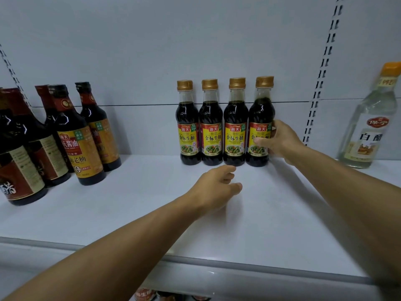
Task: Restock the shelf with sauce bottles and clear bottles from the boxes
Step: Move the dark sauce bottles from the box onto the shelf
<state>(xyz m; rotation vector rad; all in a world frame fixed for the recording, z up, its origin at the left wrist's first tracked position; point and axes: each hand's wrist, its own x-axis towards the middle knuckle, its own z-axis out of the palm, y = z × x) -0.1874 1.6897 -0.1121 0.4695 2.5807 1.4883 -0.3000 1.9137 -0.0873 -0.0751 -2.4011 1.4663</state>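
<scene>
Sauce bottles (224,122), four gold-capped ones, stand label-out in a tight row against the back panel at twelve o'clock on the shelf (130,213); the right hand (280,141) grips the rightmost bottle (260,124), likely squaring it to its neighbours; the left hand (217,187), fingers loosely curled and empty, hovers at six o'clock of the row; a clear bottle (368,122) stands well apart at three o'clock, kept with its own kind.

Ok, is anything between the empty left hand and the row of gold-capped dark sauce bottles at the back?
Nothing visible. The left hand hovers over bare white shelf, just short of the four gold-capped dark sauce bottles. The right hand already holds the rightmost bottle, off to the side.
</scene>
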